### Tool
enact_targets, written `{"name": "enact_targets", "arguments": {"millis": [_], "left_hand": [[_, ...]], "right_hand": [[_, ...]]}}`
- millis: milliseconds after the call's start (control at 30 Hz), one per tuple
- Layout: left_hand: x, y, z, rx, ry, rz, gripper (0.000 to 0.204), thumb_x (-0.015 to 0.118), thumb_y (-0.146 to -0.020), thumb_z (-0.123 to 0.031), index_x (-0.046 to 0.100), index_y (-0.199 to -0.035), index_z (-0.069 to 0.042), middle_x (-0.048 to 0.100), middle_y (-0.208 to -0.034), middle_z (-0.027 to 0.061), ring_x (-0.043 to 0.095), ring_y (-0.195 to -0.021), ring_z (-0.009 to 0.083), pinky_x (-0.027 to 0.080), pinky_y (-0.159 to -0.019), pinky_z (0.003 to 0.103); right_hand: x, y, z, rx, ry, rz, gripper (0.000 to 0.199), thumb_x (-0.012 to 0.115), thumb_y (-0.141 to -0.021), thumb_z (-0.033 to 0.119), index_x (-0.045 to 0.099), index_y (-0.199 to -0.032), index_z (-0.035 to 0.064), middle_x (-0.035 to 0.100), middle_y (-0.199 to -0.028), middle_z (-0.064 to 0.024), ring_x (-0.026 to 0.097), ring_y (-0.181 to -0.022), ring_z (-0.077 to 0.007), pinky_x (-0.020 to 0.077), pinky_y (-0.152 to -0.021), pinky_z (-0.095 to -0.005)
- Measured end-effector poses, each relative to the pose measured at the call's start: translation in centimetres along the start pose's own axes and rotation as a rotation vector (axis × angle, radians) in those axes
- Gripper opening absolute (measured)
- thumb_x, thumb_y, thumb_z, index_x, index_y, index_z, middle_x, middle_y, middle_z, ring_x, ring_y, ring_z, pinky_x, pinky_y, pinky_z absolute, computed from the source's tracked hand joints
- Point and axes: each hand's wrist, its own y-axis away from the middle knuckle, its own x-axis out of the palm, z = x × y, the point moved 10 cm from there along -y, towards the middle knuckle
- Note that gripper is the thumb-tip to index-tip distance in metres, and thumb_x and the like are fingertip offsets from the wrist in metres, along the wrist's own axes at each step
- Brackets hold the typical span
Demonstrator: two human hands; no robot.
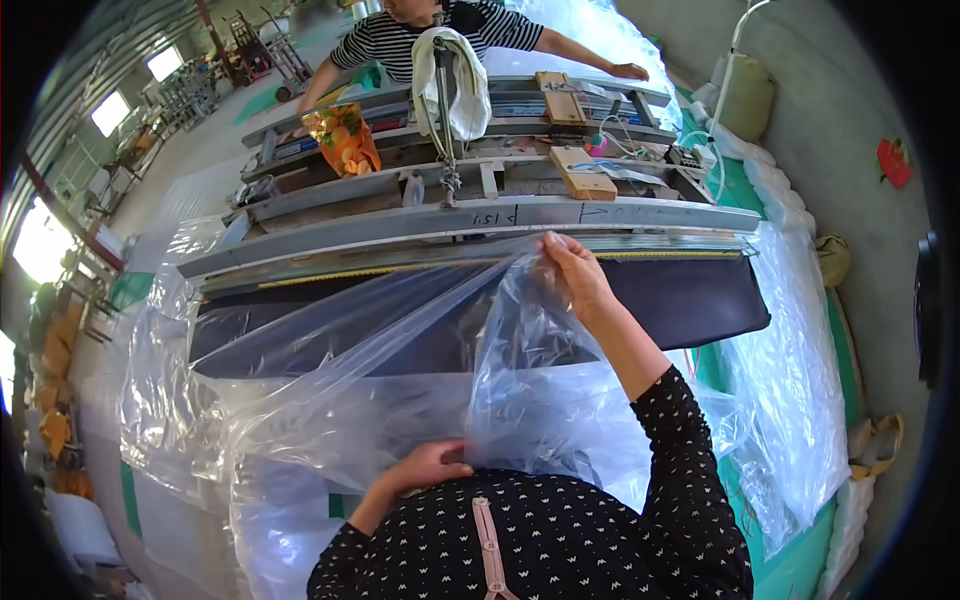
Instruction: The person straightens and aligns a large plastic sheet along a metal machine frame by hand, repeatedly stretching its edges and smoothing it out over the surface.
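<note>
A wide sheet of clear plastic film hangs in folds between my body and a long metal bench. Raised at the bench's near edge, my right hand pinches the film's upper edge between thumb and fingers. Close to my waist, my left hand is curled with the film at its fingertips, its grip partly covered by the folds. Behind the film, a dark padded panel runs along the bench front, and part of it shows through the plastic. Yellow-edged strips lie just above the panel.
Metal rails cross the bench, carrying wooden blocks, cables and an orange patterned cloth. A white cloth drapes over an upright post. Across the bench, a person in a striped top reaches both arms out. Bundled plastic lies at right.
</note>
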Motion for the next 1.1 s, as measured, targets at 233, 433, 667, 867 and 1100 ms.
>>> {"name": "enact_targets", "arguments": {"millis": [233,433,667,867,1100], "left_hand": [[3.7,-1.7,-10.5,0.272,0.105,0.277,0.013,0.055,-0.086,-0.014,0.061,-0.09,-0.003,0.062,-0.078,0.0027,0.056,-0.072,0.0093,0.045,-0.068,0.022],[-8.2,-3.3,-18.9,0.413,0.602,-0.14,0.011,0.057,-0.083,-0.009,0.054,-0.073,-0.004,0.051,-0.059,-0.0009,0.044,-0.052,0.0044,0.033,-0.047,0.018],[-14.2,-9.4,-17.4,0.498,-0.279,-0.707,0.009,0.062,-0.077,-0.007,0.055,-0.077,-0.001,0.049,-0.061,0.007,0.047,-0.052,0.0118,0.039,-0.051,0.024],[-14.7,-10.0,-16.9,0.478,-0.26,-0.759,0.009,0.062,-0.077,-0.006,0.055,-0.078,-0.001,0.053,-0.065,0.0101,0.05,-0.055,0.0168,0.041,-0.054,0.027],[-14.8,-10.7,-16.1,0.419,-0.504,-0.763,0.011,0.061,-0.078,-0.017,0.058,-0.08,-0.006,0.06,-0.075,0.0114,0.059,-0.069,0.0309,0.046,-0.059,0.036]], "right_hand": [[-14.4,2.3,6.0,-0.385,0.099,-0.416,0.019,0.052,-0.089,0.025,0.052,-0.078,0.0098,0.047,-0.062,0.0029,0.046,-0.051,-0.0092,0.0376,-0.042,-0.0257],[-16.7,11.6,14.4,-0.913,0.785,-0.76,0.025,0.062,-0.083,0.021,0.046,-0.07,0.0071,0.031,-0.062,0.0071,0.026,-0.059,-0.003,0.0247,-0.049,-0.0199],[-17.4,14.2,14.0,-0.634,0.743,-0.587,0.017,0.062,-0.083,0.021,0.054,-0.077,0.0074,0.041,-0.064,0.0081,0.035,-0.057,-0.0011,0.0285,-0.049,-0.0197],[-17.3,15.3,12.3,-0.44,0.474,-0.347,0.016,0.058,-0.085,0.021,0.06,-0.078,0.0069,0.045,-0.065,0.0081,0.037,-0.058,0.0003,0.0274,-0.049,-0.018],[-18.5,13.3,12.2,-0.558,0.671,-0.377,0.014,0.058,-0.086,0.017,0.06,-0.078,0.0058,0.053,-0.071,0.0059,0.045,-0.064,-0.0013,0.0348,-0.055,-0.0168]]}}
